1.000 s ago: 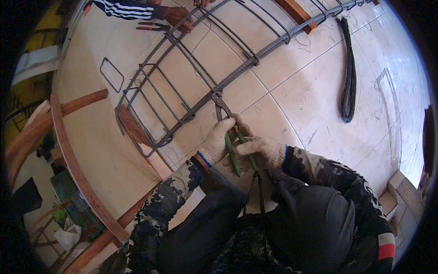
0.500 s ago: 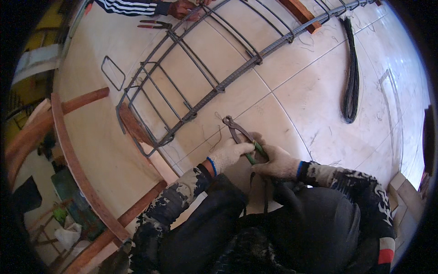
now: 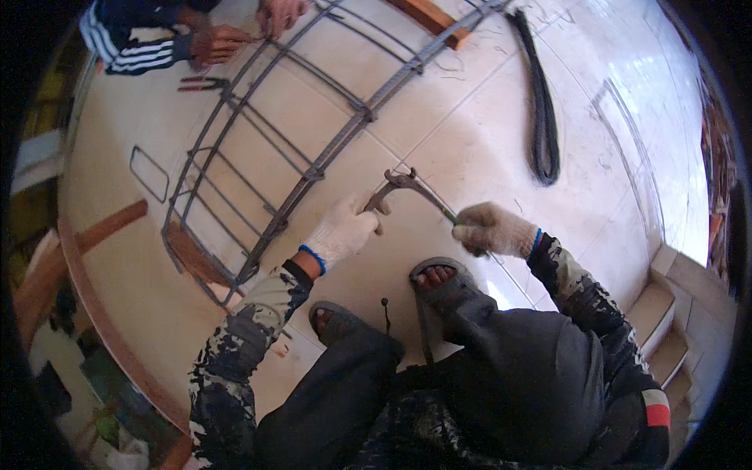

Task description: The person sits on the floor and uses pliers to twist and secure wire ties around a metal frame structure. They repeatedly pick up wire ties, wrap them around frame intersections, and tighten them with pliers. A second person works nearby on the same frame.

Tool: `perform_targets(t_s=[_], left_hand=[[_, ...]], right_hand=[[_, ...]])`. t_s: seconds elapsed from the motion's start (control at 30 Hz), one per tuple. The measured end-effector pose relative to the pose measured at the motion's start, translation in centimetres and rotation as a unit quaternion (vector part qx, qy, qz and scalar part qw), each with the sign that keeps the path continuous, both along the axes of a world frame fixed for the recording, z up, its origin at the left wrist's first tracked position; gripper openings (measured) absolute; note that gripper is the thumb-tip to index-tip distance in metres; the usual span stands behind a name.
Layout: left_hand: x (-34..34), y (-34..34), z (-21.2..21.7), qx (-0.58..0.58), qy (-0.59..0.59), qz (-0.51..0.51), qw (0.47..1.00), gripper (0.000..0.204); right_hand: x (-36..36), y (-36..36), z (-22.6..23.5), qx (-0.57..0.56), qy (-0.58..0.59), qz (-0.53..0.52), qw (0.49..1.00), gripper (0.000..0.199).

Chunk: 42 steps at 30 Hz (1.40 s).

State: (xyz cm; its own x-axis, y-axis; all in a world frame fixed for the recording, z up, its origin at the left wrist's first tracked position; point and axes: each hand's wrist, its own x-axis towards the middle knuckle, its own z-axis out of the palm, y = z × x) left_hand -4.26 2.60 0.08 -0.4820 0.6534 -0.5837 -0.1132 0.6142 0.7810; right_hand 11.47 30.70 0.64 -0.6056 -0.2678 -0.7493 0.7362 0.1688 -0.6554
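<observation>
A pair of end-cutting pincers with green on a handle is held over the tiled floor, its handles spread wide apart and its jaws parted. My gloved left hand is closed round one handle. The other handle is gripped by my gloved right hand. Just beyond my left hand lies a cage of steel rebar with several stirrups tied along its bars. A co-worker's hands are at the cage's far left side. My sandalled feet are below the pincers.
A bundle of black tie wire lies at the far right. Red-handled pliers and a loose rectangular stirrup are left of the cage. A wood block sits under the cage. Curved timber stands at left; steps are at right.
My hands have moved apart, spreading the pincers' handles and parting the jaws. The view has shifted, so my feet and more of the co-worker's hands now show.
</observation>
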Motion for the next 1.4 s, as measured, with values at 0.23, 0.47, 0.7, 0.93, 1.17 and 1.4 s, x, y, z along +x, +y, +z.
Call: perform_targets(t_s=[0.23, 0.47, 0.7, 0.93, 1.17, 1.4], left_hand=[[4.1, 1.5, -0.4, -0.227, -0.207, -0.107, 0.946, 0.041], [0.1, 1.4, -4.0, -0.334, 0.089, -0.143, 0.927, 0.056], [0.2, 3.6, -2.6, -0.092, 0.318, -0.244, 0.911, 0.055], [0.9, 2.1, -4.0, -0.021, 0.289, -0.219, 0.932, 0.054], [1.3, 1.6, -2.9, -0.036, 0.280, -0.211, 0.936, 0.047], [1.3, 2.3, -3.1, -0.029, 0.282, -0.216, 0.935, 0.046]], right_hand=[[3.1, -3.9, 2.6, -0.072, -0.027, 0.071, 0.994, 0.055], [6.1, 1.5, -3.7, 0.205, 0.118, -0.076, 0.969, 0.032], [5.0, 8.7, -2.5, 0.629, 0.101, -0.192, 0.747, 0.032], [6.8, 12.4, -4.4, 0.533, 0.229, -0.225, 0.783, 0.015], [6.8, 11.6, -2.1, 0.583, 0.306, -0.249, 0.710, 0.014], [7.0, 13.0, -1.5, 0.547, 0.304, -0.248, 0.740, 0.015]])
